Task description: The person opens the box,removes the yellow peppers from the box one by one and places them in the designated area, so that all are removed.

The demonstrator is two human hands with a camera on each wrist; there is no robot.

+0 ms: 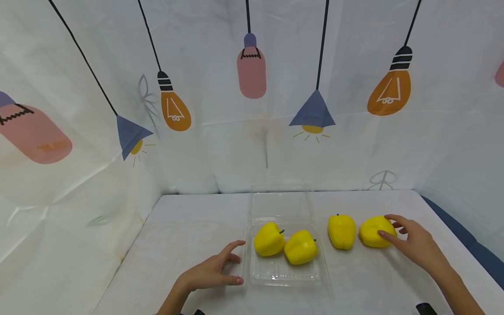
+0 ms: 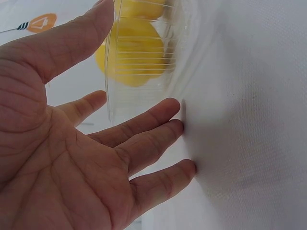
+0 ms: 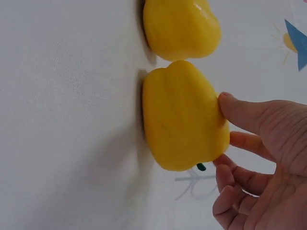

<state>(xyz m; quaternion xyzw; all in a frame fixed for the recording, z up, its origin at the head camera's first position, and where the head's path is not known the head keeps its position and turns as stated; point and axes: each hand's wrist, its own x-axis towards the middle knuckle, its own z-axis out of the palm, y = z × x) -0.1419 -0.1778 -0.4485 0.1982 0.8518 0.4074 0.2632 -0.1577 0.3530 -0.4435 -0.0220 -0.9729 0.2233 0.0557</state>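
My right hand (image 1: 415, 245) holds the rightmost yellow bell pepper (image 1: 376, 232) between thumb and fingers. In the right wrist view that pepper (image 3: 184, 115) lies on its side on the table, its short green stem toward my fingers. A second loose bell pepper (image 1: 341, 232) stands just left of it. Two more bell peppers, a left one (image 1: 268, 239) and a right one (image 1: 301, 248), sit inside a clear plastic clamshell box (image 1: 271, 274). My left hand (image 1: 212, 271) is at the box's left side, fingers spread. In the left wrist view its thumb is by the box's rim (image 2: 109, 91).
The box's lid (image 1: 279, 204) lies folded back toward the rear of the white table (image 1: 189, 223). Behind hangs a white cloth (image 1: 220, 153) printed with lamps and bulbs. Dark objects show at the front edge, one (image 1: 426, 309) near my right forearm.
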